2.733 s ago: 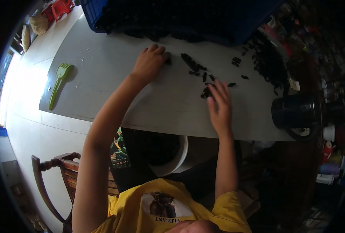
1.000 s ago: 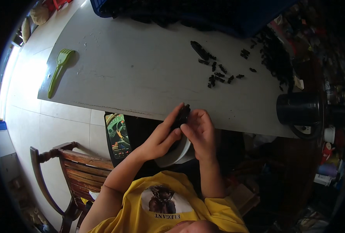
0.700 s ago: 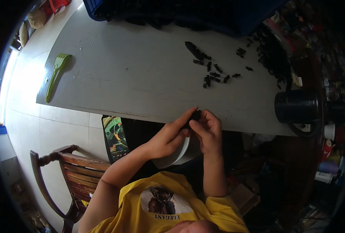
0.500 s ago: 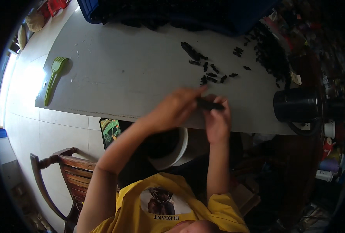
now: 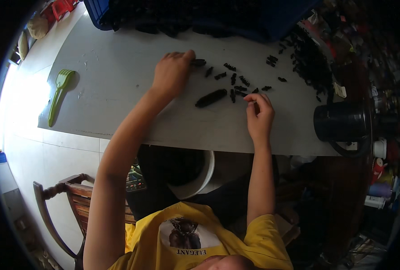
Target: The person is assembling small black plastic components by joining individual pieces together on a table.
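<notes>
My left hand point(image 5: 174, 74) reaches far over the grey table, its fingers closed at the end of a dark elongated piece point(image 5: 199, 62). Near the middle lies a longer black piece with a ridged edge point(image 5: 211, 98), touched by neither hand. My right hand point(image 5: 259, 114) is to the right of it, thumb and fingers pinched together at a small black toothed piece point(image 5: 241, 93). Several more small black toothed pieces point(image 5: 244, 81) are scattered between and beyond my hands.
A blue bin point(image 5: 102, 15) with dark contents stands at the far edge. Many black pieces point(image 5: 310, 60) are heaped at the right, near a black cylindrical machine point(image 5: 341, 121). A green fork-shaped tool point(image 5: 58, 96) lies at the left. Below the table edge is a white-rimmed bucket point(image 5: 211, 168).
The long black piece from between my hands now lies on the table. My left hand has moved away to the far-left elongated piece; my right hand has gone to the small pieces.
</notes>
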Action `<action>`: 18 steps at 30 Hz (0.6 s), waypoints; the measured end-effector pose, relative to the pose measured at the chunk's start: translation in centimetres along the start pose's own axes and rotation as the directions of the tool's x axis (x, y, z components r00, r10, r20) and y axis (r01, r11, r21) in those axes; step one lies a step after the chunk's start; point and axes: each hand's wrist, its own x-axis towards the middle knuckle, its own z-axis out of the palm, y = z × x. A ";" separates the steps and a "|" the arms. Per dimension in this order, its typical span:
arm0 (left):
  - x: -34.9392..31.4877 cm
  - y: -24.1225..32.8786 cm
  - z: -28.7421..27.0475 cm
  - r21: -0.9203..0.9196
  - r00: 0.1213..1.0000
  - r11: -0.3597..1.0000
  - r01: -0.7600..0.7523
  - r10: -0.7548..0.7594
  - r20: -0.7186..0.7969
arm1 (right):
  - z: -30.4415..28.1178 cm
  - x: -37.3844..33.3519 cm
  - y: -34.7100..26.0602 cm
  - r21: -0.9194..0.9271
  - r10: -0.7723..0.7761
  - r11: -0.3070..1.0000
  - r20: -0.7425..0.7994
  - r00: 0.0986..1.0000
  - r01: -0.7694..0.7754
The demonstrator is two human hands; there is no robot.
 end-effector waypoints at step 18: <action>-12.5 2.9 -0.9 -0.955 0.954 -0.009 0.298 0.020 0.298 | 0.3 -3.4 -5.2 0.520 0.303 0.668 0.464 0.832 -0.533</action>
